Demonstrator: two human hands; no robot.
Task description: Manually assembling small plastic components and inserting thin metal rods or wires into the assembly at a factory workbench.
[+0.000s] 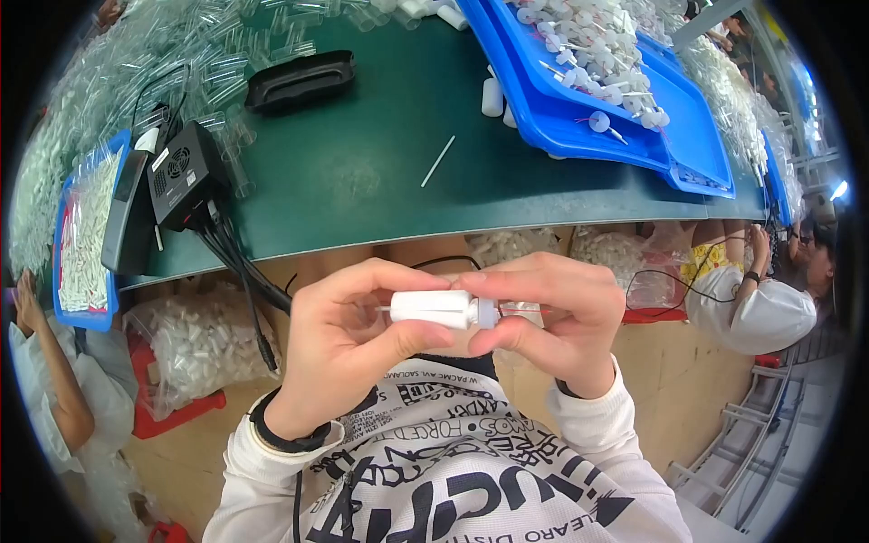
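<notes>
In front of my body I hold a small white cylinder [425, 309] lying level. My left hand [348, 317] pinches it between thumb and fingers, and a thin white stick pokes out of its left end. On its right end sits a translucent round cap [487, 313], gripped by the thumb and fingertips of my right hand [548, 317]. Thin red wire [525, 309] runs from the cap under the right fingers. How far the cap sits in the cylinder I cannot tell.
Blue trays [597, 140] at the far right hold translucent caps with sticks and red wires. A white stick [438, 162], a black case [300, 81] and a black box with cables [187, 172] lie on the green table [380, 118]. Clear tubes pile up far left. People sit either side.
</notes>
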